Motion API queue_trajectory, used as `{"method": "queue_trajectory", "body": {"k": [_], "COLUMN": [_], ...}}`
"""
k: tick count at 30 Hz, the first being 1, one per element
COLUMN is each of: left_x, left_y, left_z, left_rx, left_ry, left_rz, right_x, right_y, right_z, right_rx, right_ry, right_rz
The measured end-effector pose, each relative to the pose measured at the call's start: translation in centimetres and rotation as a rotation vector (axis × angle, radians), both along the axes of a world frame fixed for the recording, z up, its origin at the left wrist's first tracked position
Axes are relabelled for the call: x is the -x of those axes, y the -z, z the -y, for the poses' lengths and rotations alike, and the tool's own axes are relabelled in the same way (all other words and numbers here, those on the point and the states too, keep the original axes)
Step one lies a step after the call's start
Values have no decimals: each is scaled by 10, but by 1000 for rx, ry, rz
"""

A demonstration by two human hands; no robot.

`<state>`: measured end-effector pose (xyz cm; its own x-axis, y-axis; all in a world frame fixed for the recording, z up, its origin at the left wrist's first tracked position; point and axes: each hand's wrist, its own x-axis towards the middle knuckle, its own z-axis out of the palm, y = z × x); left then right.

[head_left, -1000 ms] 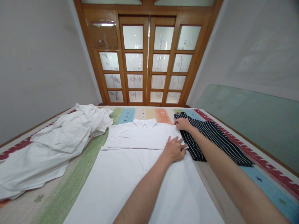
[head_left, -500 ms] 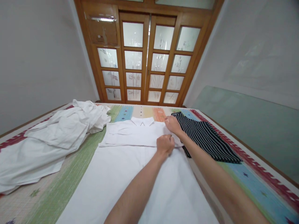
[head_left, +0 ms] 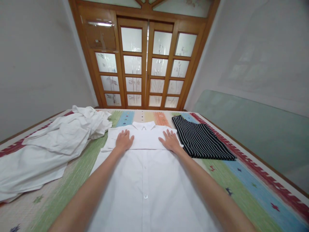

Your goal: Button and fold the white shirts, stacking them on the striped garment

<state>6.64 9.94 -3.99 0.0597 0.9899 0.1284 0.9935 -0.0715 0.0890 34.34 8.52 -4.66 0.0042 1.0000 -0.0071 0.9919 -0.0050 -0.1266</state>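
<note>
A white button-up shirt (head_left: 130, 183) lies spread in front of me, its collar pointing away and its sleeves folded across the chest. My left hand (head_left: 124, 140) rests flat on the left part of the folded sleeves, fingers spread. On the right part, my right hand (head_left: 170, 139) lies flat too, its fingers apart. Neither hand grips anything. Just right of my right hand is a folded black garment with white stripes (head_left: 202, 138), close to the shirt's edge. The shirt's lower end runs out of view beneath my forearms.
A crumpled heap of white cloth (head_left: 60, 138) lies at the left. Everything rests on a colourful striped bedspread (head_left: 82, 174). A pale green board (head_left: 241, 112) stands along the right wall. Beyond the far edge are wooden doors with glass panes (head_left: 145, 64).
My left hand has moved left across the folded sleeves and opened. My right hand has come down from the shirt's right shoulder edge and now lies flat.
</note>
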Motion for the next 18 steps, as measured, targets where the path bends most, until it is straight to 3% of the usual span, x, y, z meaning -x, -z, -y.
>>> {"method": "queue_trajectory", "body": {"k": [5,13,16,18], "left_x": [38,44,44,44], "left_y": [8,0,0,1], "left_z": [0,-8,-10,-10], "left_rx": [49,119,126,101], "left_ry": [2,-111,-125,-123], "left_rz": [-45,-20,-35,-58], "right_x": [0,-3,-4,-5], "right_y": [0,7,12,15], "right_z": [-4,-14,-16,-15], "right_rx": [5,-44,-108,-160], "right_ry": [42,192,168,53], "right_rz": [-30,-4,41,72]}}
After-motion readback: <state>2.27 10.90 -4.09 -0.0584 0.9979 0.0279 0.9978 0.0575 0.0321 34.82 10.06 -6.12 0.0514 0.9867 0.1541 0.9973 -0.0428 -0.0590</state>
